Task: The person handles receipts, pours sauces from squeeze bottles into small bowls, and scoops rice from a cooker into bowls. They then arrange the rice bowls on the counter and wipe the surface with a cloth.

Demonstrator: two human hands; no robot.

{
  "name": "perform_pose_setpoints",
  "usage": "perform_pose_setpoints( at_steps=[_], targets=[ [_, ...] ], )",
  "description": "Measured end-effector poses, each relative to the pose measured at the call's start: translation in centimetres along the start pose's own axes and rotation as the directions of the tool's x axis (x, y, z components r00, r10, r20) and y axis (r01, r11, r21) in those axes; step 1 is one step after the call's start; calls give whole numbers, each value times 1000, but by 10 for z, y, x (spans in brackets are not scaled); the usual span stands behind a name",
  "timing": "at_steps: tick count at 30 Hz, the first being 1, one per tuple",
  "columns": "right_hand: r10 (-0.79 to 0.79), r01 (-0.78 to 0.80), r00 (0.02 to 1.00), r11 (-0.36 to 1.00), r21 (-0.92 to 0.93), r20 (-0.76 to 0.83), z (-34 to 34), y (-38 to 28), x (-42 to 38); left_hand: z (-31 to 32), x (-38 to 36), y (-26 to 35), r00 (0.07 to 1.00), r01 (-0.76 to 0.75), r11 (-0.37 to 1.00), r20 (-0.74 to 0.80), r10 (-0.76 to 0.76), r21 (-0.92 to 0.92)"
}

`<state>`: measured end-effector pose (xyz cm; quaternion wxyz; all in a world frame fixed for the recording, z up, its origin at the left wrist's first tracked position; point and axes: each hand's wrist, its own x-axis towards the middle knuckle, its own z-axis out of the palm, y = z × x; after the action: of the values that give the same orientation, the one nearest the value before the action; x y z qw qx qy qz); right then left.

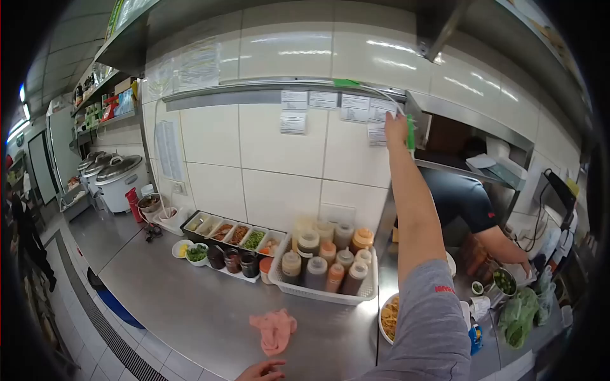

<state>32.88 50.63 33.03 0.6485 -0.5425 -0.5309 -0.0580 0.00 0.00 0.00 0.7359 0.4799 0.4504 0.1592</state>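
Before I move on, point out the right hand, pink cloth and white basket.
Right hand [397, 129]: head view, middle of the hand.
Pink cloth [276, 331]: head view, its middle.
White basket [318, 294]: head view, front wall.

Left hand [262, 371] cut off at lower edge. Print on paper slips [354, 108] too small for me to read; right hand [397, 129], hold there unclear. Grey sleeve [427, 324] hides part of bowl [382, 321]. Head of co-worker [459, 197] probably lost in shadow.

Wht tiled wall [273, 143], s/s counter [203, 311]
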Motion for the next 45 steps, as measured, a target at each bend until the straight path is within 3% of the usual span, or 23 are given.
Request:
perform_pose_setpoints(
  at_steps=[2, 3, 5, 8, 9, 11, 18, 21, 23, 25, 26, 27, 28, 29, 30, 31, 32, 35, 38, 40, 41, 44, 45],
  targets=[
    [233, -223, 948, 972, 67, -217, -18, -13, -7, 24, -17, -4, 869, -317, 948, -406, 282, -19],
    [224, -215, 948, 975, 62, -226, 18, -24, -3, -19, -26, -4, 871, -325, 946, -397, 291, -19],
    [219, -222, 974, 973, 62, 51, 29, 6, 15, -37, -32, -11, 867, -316, 945, -430, 252, -83],
    [327, -315, 938, 669, 673, 113, 23, 37, -26, -54, -35, -7, 884, -310, 943, -400, 241, -117],
    [320, -303, 942, 678, 670, 103, 14, 31, -40, -63, -34, -6, 887, -317, 941, -389, 251, -117],
    [69, -370, 928, 243, 896, 365, -8, 0, -69, -77, -30, -4, 920, -287, 952, -307, 244, -106],
    [214, -351, 936, 552, 757, 278, 44, -94, -37, -99, -23, 4, 903, -328, 938, -332, 275, -114],
    [109, -312, 950, 301, 901, 293, 67, -85, -23, -93, -21, -3, 881, -353, 920, -392, 266, -170],
    [19, -236, 956, 644, 728, 293, 61, -60, -40, -80, -18, 1, 872, -338, 934, -412, 263, -120],
    [-119, -216, 882, 758, 616, 456, 29, -56, -123, -62, -13, 13, 837, -411, 904, -443, 321, -120],
    [-456, 503, 758, 864, 28, 467, -12, -61, -182, -56, -9, 16, 793, -487, 866, -472, 385, -114],
    [-355, 100, 741, 898, 429, 570, -21, -29, -237, -56, 2, 10, 790, -490, 865, -474, 388, -109],
    [-208, 318, 547, 948, 29, 811, -69, -48, -281, -60, 20, -1, 759, -562, 827, -418, 499, -34],
    [45, -348, 449, 929, 128, 892, -107, -61, -334, -58, 30, -6, 722, -628, 777, -347, 599, 35],
    [-3, -333, 292, 937, 105, 956, -128, -28, -372, -45, 33, 4, 729, -621, 783, -338, 595, 39],
    [28, -708, 143, 701, 83, 989, -158, -41, -404, -27, 38, 21, 649, -725, 689, -340, 680, -5],
    [111, -850, -27, 520, -81, 993, -178, -25, -433, -6, 45, 31, 559, -813, 580, -350, 752, -50],
    [25, -968, -29, 248, -34, 999, -242, -6, -472, 47, 83, 26, 523, -804, 594, -449, 725, 23],
    [29, -984, -3, -178, 3, 1000, -307, 17, -472, 111, 102, 35, 559, -819, 540, -487, 671, -196],
    [80, -987, 42, -151, 54, 996, -337, 53, -471, 156, 126, 27, 509, -815, 567, -614, 603, -119],
    [111, -992, 62, -99, 73, 992, -354, 71, -468, 174, 143, 14, 580, -773, 615, -569, 582, -159],
    [251, -864, 294, 483, 144, 922, -430, 123, -438, 238, 181, -8, 597, -698, 716, -573, 562, -24],
    [344, -914, 313, 361, 183, 886, -456, 142, -430, 263, 189, 2, 584, -709, 700, -624, 519, -82]
  ],
)
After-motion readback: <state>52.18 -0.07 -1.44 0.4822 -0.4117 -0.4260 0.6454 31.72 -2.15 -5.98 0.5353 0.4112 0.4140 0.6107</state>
